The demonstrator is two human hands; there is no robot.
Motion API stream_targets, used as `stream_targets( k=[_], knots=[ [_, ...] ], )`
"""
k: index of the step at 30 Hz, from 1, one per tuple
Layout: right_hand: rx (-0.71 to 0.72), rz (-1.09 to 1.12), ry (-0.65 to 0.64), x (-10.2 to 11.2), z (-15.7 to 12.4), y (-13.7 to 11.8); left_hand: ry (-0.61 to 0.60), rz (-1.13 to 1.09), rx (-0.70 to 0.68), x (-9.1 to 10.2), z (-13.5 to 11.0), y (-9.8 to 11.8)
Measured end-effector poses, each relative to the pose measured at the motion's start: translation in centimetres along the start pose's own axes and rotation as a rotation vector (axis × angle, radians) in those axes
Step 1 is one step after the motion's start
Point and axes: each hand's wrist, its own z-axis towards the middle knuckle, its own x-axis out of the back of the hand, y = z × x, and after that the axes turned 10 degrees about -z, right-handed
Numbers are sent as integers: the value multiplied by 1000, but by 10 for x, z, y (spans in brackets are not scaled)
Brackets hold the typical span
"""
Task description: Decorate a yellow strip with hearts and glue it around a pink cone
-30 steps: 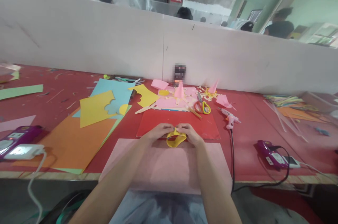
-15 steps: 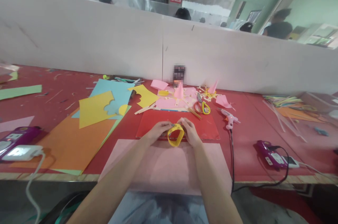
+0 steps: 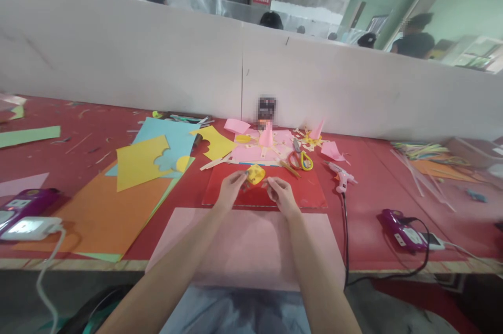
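Observation:
A small yellow paper ring point(image 3: 256, 173), now tilted so its side shows, is pinched at its left edge by my left hand point(image 3: 232, 189). My right hand point(image 3: 282, 195) is just right of it, with thumb and fingertips pressed together; whatever they hold, if anything, is too small to make out. Both hands are over a red board point(image 3: 306, 187). In front of me lies a pink sheet point(image 3: 243, 250). Beyond the board, a pink paper cone point(image 3: 266, 137) stands amid small wooden sticks on pink paper, beside scissors point(image 3: 302, 158).
A pink glue gun point(image 3: 342, 176) with a black cord lies to the right, near a purple power strip point(image 3: 403, 232). Orange paper point(image 3: 110, 218), blue paper point(image 3: 176, 135) and cut yellow paper point(image 3: 137, 161) cover the left side. A white partition point(image 3: 157, 61) rises behind the table.
The yellow ring has moved up and away from me and turned, so its opening no longer faces me. My right hand has come off it; my left hand keeps its hold.

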Motion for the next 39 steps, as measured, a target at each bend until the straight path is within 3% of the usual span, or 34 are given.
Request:
stream_targets(
  k=[5, 13, 23, 32, 39],
  knots=[
    [23, -105, -20, -2, 0, 0, -126, 144, -13, -10, -9, 6],
    [21, -119, 52, 0, 3, 5, -271, 266, -6, -13, -13, 2],
    [25, -86, 49, -1, 2, 3, -241, 258, 10, -12, -8, 2],
    [36, 0, 136, 2, 6, 3, -289, 153, 57, -9, -6, -4],
    [39, -69, 108, 1, 6, 8, -258, 91, 55, -9, -5, -6]
  ],
)
